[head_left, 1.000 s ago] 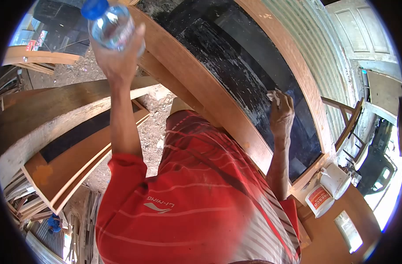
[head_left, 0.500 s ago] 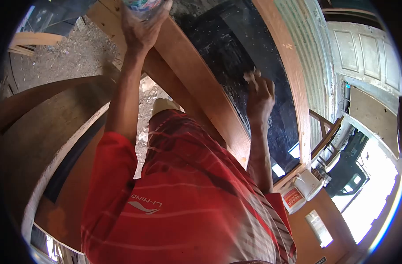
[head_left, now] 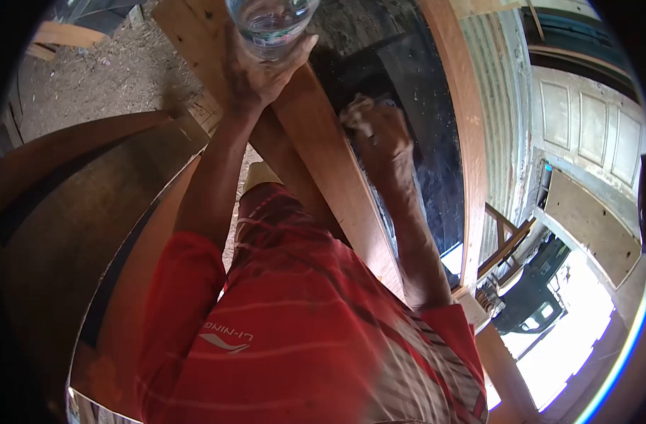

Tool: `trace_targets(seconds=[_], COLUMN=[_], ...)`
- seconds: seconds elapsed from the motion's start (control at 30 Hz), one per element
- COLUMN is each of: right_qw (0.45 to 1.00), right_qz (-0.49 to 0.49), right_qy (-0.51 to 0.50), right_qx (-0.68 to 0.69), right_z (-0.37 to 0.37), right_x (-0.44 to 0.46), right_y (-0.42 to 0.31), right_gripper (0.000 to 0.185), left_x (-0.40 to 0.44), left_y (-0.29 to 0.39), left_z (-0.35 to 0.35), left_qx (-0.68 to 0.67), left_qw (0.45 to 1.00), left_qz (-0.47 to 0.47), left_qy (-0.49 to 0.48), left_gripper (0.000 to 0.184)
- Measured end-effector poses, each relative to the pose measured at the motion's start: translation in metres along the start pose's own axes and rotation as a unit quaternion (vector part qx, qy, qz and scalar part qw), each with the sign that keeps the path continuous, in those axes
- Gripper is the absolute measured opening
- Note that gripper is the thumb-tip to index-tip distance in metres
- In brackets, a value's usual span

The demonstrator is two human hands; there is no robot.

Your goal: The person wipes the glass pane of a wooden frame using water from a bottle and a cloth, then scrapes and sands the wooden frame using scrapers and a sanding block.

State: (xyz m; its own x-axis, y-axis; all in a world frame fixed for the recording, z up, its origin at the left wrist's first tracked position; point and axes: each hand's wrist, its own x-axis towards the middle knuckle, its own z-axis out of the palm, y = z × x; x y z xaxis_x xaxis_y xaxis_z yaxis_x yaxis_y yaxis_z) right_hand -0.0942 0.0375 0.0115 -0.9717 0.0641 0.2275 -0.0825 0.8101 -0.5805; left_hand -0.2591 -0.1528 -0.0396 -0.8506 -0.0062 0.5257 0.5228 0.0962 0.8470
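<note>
My left hand [head_left: 259, 78] is closed around the lower part of a clear plastic container [head_left: 272, 25] with a printed band, cut off by the top edge of the view. Below it lies a wooden frame [head_left: 319, 141] around a dark, glossy panel [head_left: 425, 85]. My right hand [head_left: 383, 138] is on the dark panel near the frame's left rail, its fingers bent and pressed together. What the fingers hold, if anything, is hidden. Whitish smears and specks mark the panel's surface.
Corrugated sheeting [head_left: 496, 92] runs along the right side of the frame. Farther right stands a pale panelled door [head_left: 584, 120]. A curved brown wooden piece [head_left: 75, 212] fills the left. Behind it, debris covers the ground [head_left: 118, 85].
My right hand has moved up and left across the dark panel towards the left rail. The container in my left hand shows more fully, lower and farther right in the view.
</note>
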Motion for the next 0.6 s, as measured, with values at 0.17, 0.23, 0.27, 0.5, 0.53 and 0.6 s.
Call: trace_targets(seconds=[0.17, 0.23, 0.27, 0.5, 0.53, 0.6], right_qw=[0.999, 0.999, 0.998, 0.993, 0.992, 0.986], right_qz=[0.017, 0.005, -0.019, -0.109, -0.122, -0.162], right_qy=[-0.004, -0.003, -0.045, 0.034, 0.027, -0.044], right_qx=[-0.03, 0.042, -0.047, -0.026, -0.015, 0.015], right_z=[-0.003, -0.004, -0.014, 0.003, 0.003, 0.004], right_x=[-0.007, -0.04, -0.034, 0.045, 0.044, 0.025], right_y=[0.024, 0.027, 0.044, 0.038, 0.033, 0.041], right_gripper=[0.021, 0.022, 0.026, 0.025, 0.024, 0.019], left_x=[-0.001, 0.002, 0.002, -0.011, -0.004, -0.027], left_y=[-0.017, -0.009, -0.005, -0.026, -0.012, -0.087], left_z=[0.0, 0.004, 0.008, 0.001, 0.001, -0.01], left_qx=[-0.003, -0.002, 0.042, -0.002, 0.008, -0.181], left_qw=[1.0, 0.999, 0.994, 0.999, 1.0, 0.975], left_qz=[-0.008, 0.052, 0.08, -0.044, -0.002, -0.124], left_qy=[-0.025, 0.007, 0.065, -0.008, -0.01, -0.035], left_gripper=[0.076, 0.076, 0.071, 0.063, 0.058, 0.057])
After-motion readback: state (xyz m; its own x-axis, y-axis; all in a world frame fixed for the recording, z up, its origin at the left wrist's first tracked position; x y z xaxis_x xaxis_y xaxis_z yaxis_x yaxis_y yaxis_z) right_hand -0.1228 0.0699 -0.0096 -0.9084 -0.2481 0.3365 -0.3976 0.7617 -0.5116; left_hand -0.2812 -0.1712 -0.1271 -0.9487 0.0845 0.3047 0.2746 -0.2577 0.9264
